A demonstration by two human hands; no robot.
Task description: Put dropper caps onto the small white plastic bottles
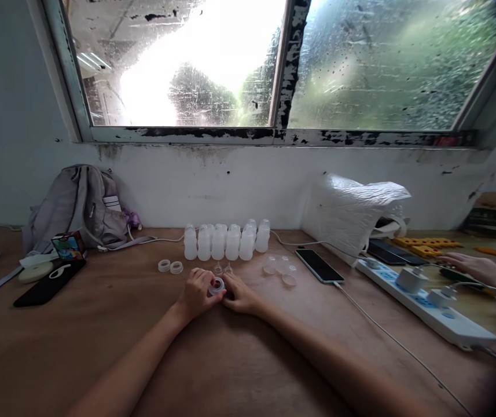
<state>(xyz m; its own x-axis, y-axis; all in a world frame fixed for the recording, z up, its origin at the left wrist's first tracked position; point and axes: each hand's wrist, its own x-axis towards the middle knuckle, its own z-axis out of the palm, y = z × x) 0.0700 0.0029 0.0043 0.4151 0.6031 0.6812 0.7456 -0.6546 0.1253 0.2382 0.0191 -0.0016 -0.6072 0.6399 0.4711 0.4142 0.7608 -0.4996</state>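
My left hand point(198, 294) and my right hand point(239, 294) meet on the wooden table point(113, 341), both pinched round a small clear plastic ring cap point(217, 285). Just beyond them lie two small clear nipples point(223, 269). Behind those stands a cluster of several small white plastic bottles point(226, 241). Two more ring caps point(170, 266) lie to the left, and a few clear dome lids point(280, 267) lie to the right.
A grey backpack point(78, 205), a small colourful box point(68, 244) and a black phone point(50, 282) sit at the left. At the right are a charging phone point(319, 266), a white plastic bag point(352, 211), a power strip point(425, 301) and another person's hand point(476, 267).
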